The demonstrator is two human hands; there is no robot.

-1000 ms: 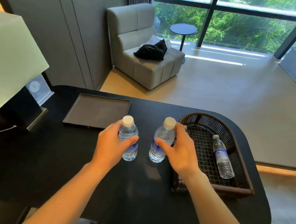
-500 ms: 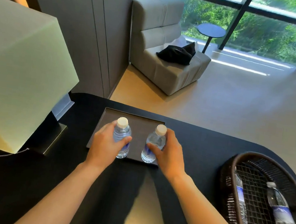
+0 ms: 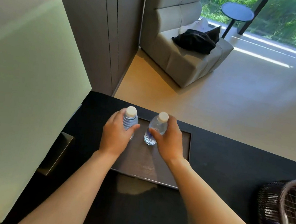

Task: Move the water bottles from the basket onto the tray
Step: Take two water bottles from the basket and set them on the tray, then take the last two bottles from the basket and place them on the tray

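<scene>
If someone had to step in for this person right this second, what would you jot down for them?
Left hand: gripping the left bottle, upright over the tray.
Right hand: gripping the right bottle, slightly tilted, base at the tray surface.
Done: both bottles brought to the tray; neither released yet.
Left: let go of both, then check the basket at the right edge; its contents can't be seen clearly here.

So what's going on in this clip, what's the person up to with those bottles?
A person holds two small water bottles over a dark tray on a black table. The left hand grips the left bottle, and the right hand grips the right bottle, which tilts slightly. Both are at the tray's far end, being set down; neither is released. The wicker basket sits at the right edge, its contents mostly out of view.
</scene>
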